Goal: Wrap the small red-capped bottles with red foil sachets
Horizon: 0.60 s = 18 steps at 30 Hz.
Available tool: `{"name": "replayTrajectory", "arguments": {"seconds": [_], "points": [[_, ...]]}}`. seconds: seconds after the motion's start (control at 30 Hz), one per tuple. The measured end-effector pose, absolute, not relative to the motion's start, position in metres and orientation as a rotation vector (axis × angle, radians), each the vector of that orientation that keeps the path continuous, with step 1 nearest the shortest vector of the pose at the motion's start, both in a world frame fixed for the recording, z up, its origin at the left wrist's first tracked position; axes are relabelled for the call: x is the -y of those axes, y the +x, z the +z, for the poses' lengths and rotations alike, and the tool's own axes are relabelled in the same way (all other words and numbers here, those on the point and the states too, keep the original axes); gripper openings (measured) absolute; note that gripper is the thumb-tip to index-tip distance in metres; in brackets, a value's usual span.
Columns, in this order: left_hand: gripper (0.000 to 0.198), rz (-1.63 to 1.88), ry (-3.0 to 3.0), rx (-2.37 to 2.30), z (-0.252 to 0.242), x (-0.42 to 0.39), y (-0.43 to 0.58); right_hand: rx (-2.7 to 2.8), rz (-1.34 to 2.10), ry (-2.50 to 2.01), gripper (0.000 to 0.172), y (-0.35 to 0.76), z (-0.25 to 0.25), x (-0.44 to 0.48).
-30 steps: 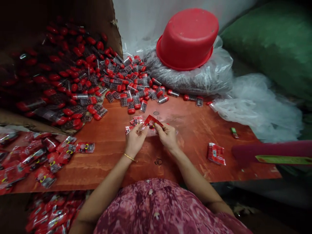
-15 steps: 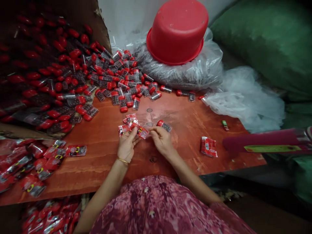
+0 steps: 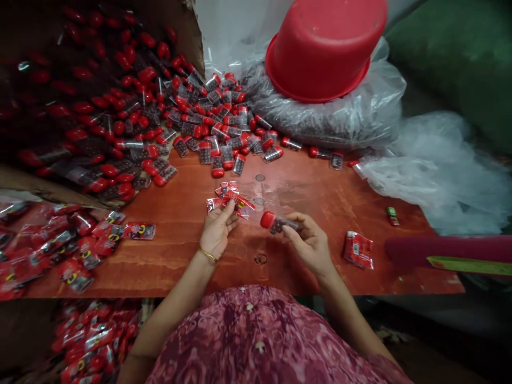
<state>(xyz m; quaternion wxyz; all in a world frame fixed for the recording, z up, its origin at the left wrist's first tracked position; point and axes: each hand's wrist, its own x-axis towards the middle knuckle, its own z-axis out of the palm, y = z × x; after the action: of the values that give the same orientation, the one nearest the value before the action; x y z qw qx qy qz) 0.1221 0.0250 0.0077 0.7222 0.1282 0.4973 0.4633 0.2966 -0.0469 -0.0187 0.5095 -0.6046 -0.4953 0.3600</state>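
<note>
While holding red packet (image 3: pixel 243 204) in left hand (image 3: pixel 216 230) and red-capped tube (image 3: pixel 276 222) in right hand (image 3: pixel 310 242), faces heaped tubes (image 3: pixel 224 130) by far-left corner of surface (image 3: pixel 308 184), with maroon bar (image 3: pixel 408 248) across right edge.

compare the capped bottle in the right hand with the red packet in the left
The capped bottle is rounded and solid-looking, while the red packet is thin and flat.
The capped bottle has a clear body showing dark contents, whereas the red packet is printed with yellow and black.
The right hand holds the capped bottle; the left hand holds the red packet.
Both show bright red.
</note>
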Motion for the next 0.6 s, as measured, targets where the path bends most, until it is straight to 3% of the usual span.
{"name": "replayTrajectory", "arguments": {"seconds": [0.6], "points": [[0.042,1.092,0.513,-1.094,0.019,-0.013,0.126,0.925,0.934,-1.354,0.019,0.261,-0.002,0.042]]}}
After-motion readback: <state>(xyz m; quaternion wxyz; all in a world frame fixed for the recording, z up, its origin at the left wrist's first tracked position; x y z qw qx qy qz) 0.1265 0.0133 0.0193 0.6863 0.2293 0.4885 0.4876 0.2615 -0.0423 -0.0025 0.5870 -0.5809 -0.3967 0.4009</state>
